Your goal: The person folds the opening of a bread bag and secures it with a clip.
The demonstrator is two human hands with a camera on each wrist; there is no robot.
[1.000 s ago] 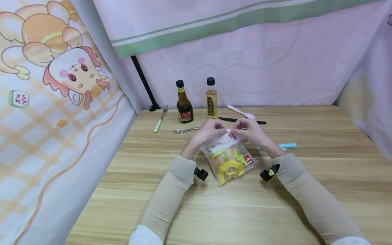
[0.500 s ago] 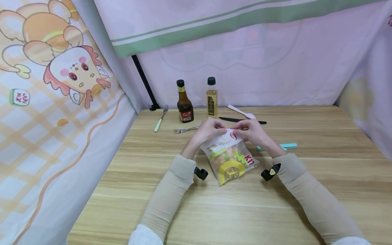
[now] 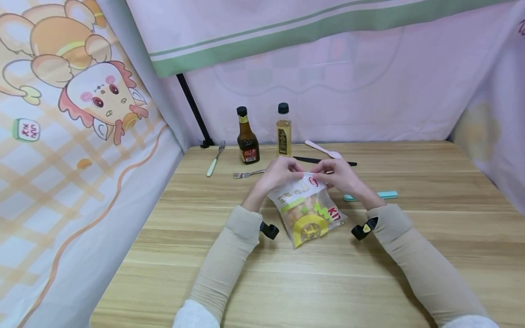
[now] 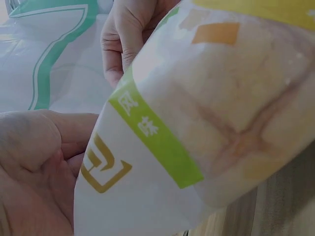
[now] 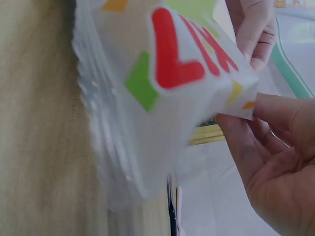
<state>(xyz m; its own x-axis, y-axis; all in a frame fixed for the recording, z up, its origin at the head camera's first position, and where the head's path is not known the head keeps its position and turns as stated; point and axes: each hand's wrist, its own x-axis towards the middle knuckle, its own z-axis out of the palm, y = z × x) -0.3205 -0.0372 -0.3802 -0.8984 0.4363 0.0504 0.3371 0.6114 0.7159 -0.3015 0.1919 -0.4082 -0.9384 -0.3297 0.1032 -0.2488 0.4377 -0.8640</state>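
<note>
A sealed-looking plastic bag of bread [image 3: 305, 205], printed white, yellow and green, hangs tilted over the middle of the table. My left hand [image 3: 283, 173] pinches its top edge from the left, thumb in front. Close beside it, my right hand [image 3: 338, 176] pinches the same edge on the right. In the left wrist view the bag [image 4: 157, 147] fills much of the picture, with pale bread showing through. The right wrist view has my right thumb and fingers [image 5: 275, 113] on a corner of the bag, whose crimped side edge points toward the table.
Behind the hands stand a brown sauce bottle [image 3: 248, 143] and a clear oil bottle [image 3: 283, 136]. Around them lie a green-handled fork [image 3: 214, 164], a metal fork [image 3: 246, 175], a black knife [image 3: 307, 160] and a pink spoon [image 3: 324, 150]. A teal utensil [image 3: 387, 195] lies by the right wrist.
Both hands keep their pinch on the bag's top edge, almost in place. The right forearm has shifted very slightly to the right.
</note>
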